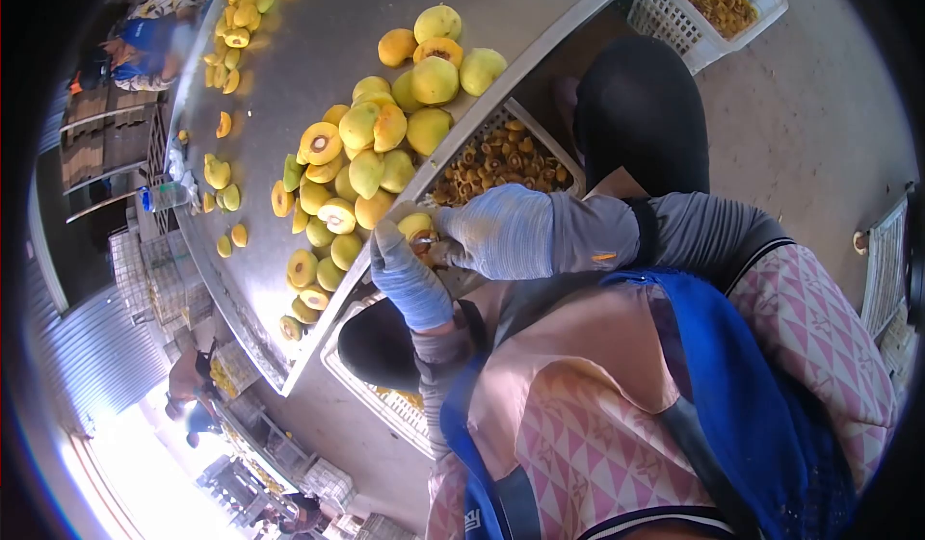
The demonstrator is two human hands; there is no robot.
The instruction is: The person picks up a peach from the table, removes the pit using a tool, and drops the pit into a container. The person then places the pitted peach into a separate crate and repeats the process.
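Note:
My left hand (409,268), in a bluish knit glove, is closed around a yellow peach half (415,225) at the table's edge. Reddish-brown flesh shows around the middle of its cut face. From the other side my right hand (496,232), gloved alike, presses in with its fingers closed. A small metal glint, seemingly the tip of a small metal tool, shows between its fingers and the fruit; most of it is hidden. Beside my hands, a pile of yellow peaches (366,174), whole and halved, some with pits, lies on the metal table (289,49).
Below the table edge stands a crate of peach pits (554,135), near my knee. Another white crate (713,44) holds brown pieces. Part of a white crate (385,415) shows beside my other knee. A person (149,44) sits across the table; more people work farther off.

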